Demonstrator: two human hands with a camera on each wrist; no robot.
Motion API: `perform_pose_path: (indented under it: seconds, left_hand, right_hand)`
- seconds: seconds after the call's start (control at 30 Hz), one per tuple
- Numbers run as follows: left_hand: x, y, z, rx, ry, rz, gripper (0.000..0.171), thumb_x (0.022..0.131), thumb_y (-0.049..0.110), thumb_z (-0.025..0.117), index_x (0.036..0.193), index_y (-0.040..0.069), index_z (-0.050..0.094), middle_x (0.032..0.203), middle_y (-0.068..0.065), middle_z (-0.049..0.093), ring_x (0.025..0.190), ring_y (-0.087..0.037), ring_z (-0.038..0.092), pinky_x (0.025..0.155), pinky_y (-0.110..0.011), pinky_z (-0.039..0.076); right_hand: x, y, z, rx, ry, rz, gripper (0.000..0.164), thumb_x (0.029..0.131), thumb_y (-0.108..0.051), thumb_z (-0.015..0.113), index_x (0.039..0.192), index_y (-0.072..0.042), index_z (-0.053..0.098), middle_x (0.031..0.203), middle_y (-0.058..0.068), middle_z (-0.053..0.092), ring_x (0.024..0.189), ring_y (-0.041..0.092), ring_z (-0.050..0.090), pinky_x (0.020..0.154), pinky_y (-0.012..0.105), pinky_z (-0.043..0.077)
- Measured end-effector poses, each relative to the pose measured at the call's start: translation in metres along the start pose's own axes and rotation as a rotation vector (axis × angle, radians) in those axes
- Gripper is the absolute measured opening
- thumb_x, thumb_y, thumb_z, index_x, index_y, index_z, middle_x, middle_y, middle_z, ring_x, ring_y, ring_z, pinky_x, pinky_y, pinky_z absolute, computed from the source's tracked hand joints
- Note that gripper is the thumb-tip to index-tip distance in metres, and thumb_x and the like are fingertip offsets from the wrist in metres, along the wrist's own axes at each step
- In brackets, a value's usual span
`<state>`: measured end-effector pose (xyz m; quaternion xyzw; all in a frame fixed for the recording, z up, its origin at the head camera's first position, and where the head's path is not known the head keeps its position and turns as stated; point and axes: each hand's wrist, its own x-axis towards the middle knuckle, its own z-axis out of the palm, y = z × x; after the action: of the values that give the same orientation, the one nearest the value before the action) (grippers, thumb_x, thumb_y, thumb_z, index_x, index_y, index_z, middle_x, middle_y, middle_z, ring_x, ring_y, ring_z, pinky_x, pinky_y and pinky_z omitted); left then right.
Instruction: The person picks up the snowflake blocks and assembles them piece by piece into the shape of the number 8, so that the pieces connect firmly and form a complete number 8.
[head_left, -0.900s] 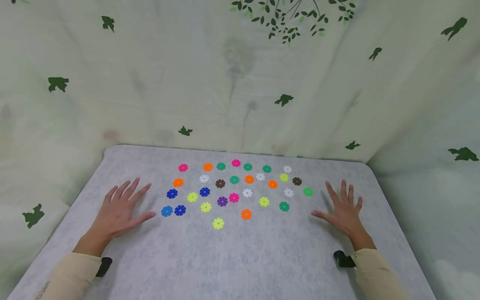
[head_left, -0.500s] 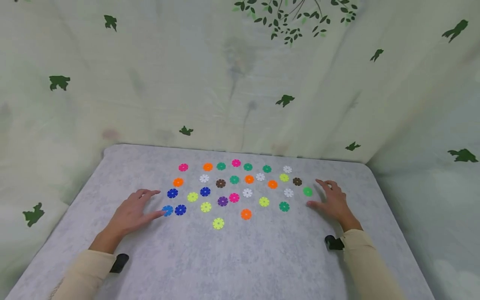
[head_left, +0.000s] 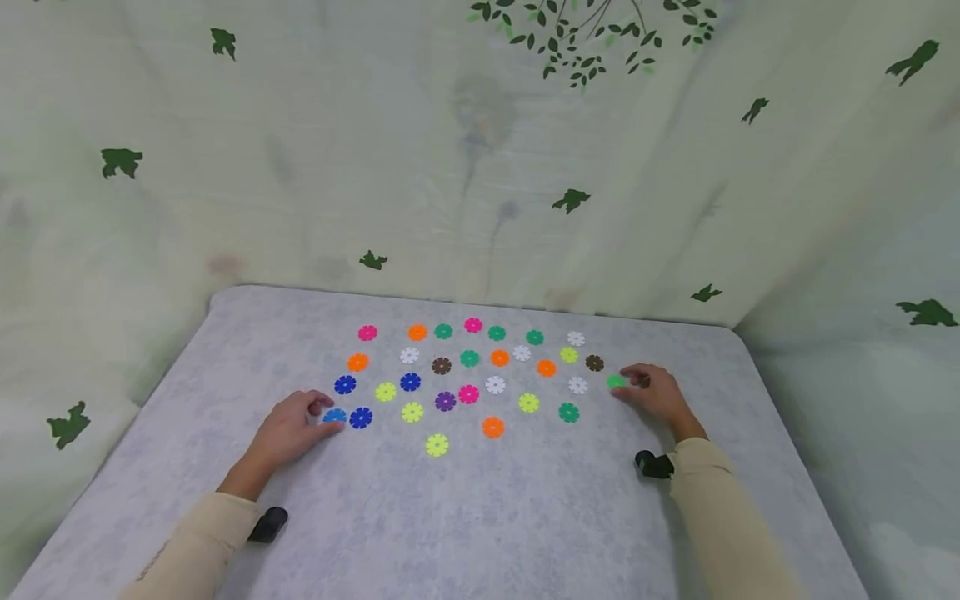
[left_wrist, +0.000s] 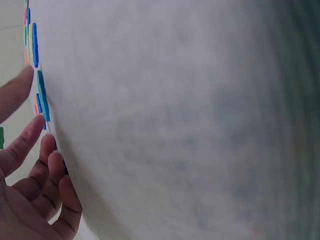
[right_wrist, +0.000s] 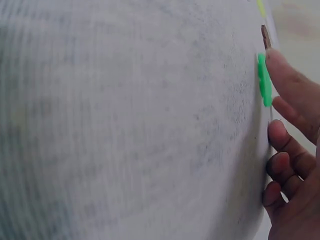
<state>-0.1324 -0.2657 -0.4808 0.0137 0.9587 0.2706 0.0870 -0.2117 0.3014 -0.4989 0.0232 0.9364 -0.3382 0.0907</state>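
My left hand (head_left: 288, 429) reaches over the table's left part, its thumb and index finger spread at either side of a light blue notched disc (head_left: 334, 414). The left wrist view has that light blue disc (left_wrist: 43, 95) edge-on between thumb and index fingertips, the other fingers curved below. At the right end of the spread, my right hand (head_left: 656, 393) has its thumb and index finger around a bright green notched disc (head_left: 616, 381), partly covered by the fingers. In the right wrist view the green disc (right_wrist: 264, 80) lies flat beside the thumb tip.
Several more notched discs in many colours lie scattered flat across the middle of the grey table (head_left: 465, 525). A dark blue disc (head_left: 361, 417) is right beside the light blue one. A brown disc (head_left: 595, 363) sits near the green one. A leaf-patterned curtain (head_left: 420, 167) hangs behind.
Both hands have moved inward from the table's sides, the left to the light blue disc and the right to the green one. Their spread fingers have drawn closer together.
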Motion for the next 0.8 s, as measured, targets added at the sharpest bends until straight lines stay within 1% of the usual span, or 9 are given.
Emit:
perform_pose_path:
  seconds: [0.13, 0.3, 0.47, 0.57, 0.67, 0.73, 0.8]
  left_hand:
    - [0.001, -0.001, 0.002, 0.002, 0.002, -0.022, 0.041, 0.086, 0.027, 0.072, 0.112, -0.003, 0.059, 0.101, -0.018, 0.057, 0.089, -0.03, 0.052, 0.079, -0.047, 0.048]
    - [0.002, 0.001, 0.004, -0.015, -0.01, -0.056, 0.038, 0.087, 0.022, 0.072, 0.111, -0.002, 0.057, 0.101, -0.016, 0.058, 0.086, -0.026, 0.052, 0.076, -0.042, 0.049]
    - [0.002, 0.005, 0.005, -0.049, -0.018, -0.034, 0.03, 0.089, 0.013, 0.068, 0.112, 0.002, 0.053, 0.099, -0.015, 0.061, 0.084, -0.026, 0.055, 0.075, -0.042, 0.051]
    - [-0.001, 0.008, 0.006, -0.09, 0.005, -0.028, 0.025, 0.09, 0.008, 0.066, 0.112, 0.003, 0.055, 0.1, -0.016, 0.062, 0.086, -0.027, 0.058, 0.076, -0.043, 0.054]
    - [-0.004, 0.012, 0.007, -0.195, 0.025, -0.031, 0.024, 0.091, 0.005, 0.063, 0.114, 0.002, 0.058, 0.102, -0.016, 0.061, 0.086, -0.026, 0.062, 0.074, -0.038, 0.056]
    - [-0.006, 0.017, 0.007, -0.289, 0.023, -0.037, 0.026, 0.092, 0.006, 0.063, 0.117, 0.001, 0.058, 0.103, -0.016, 0.061, 0.084, -0.024, 0.064, 0.072, -0.031, 0.056]
    - [-0.008, 0.024, 0.009, -0.396, 0.008, -0.046, 0.03, 0.093, 0.008, 0.062, 0.122, -0.001, 0.057, 0.107, -0.017, 0.061, 0.084, -0.022, 0.066, 0.072, -0.026, 0.056]
  right_hand:
    - [0.003, 0.0, 0.004, 0.006, 0.039, -0.003, 0.04, 0.086, -0.021, 0.073, 0.117, 0.001, 0.063, 0.099, 0.014, 0.056, 0.092, 0.029, 0.048, 0.077, 0.039, 0.041]
    - [0.004, -0.001, 0.007, 0.019, 0.054, 0.023, 0.034, 0.087, -0.018, 0.072, 0.113, 0.002, 0.063, 0.104, 0.017, 0.058, 0.094, 0.03, 0.049, 0.079, 0.041, 0.042]
    - [0.003, -0.005, 0.007, 0.043, 0.073, 0.031, 0.031, 0.086, -0.013, 0.072, 0.11, 0.002, 0.06, 0.106, 0.019, 0.06, 0.094, 0.03, 0.051, 0.08, 0.041, 0.043]
    - [0.001, -0.009, 0.01, 0.075, 0.076, 0.008, 0.027, 0.086, -0.008, 0.071, 0.107, 0.002, 0.057, 0.104, 0.019, 0.061, 0.092, 0.03, 0.054, 0.079, 0.04, 0.045]
    - [-0.004, -0.012, 0.012, 0.106, 0.074, -0.019, 0.023, 0.086, -0.007, 0.071, 0.104, 0.001, 0.059, 0.101, 0.017, 0.063, 0.091, 0.029, 0.058, 0.08, 0.041, 0.048]
    - [-0.008, -0.015, 0.015, 0.123, 0.076, -0.036, 0.021, 0.086, -0.008, 0.072, 0.102, 0.001, 0.061, 0.099, 0.015, 0.065, 0.089, 0.027, 0.06, 0.079, 0.041, 0.049]
    - [-0.013, -0.019, 0.019, 0.155, 0.07, -0.057, 0.02, 0.086, -0.008, 0.072, 0.102, 0.001, 0.063, 0.097, 0.013, 0.066, 0.086, 0.024, 0.061, 0.076, 0.037, 0.051]
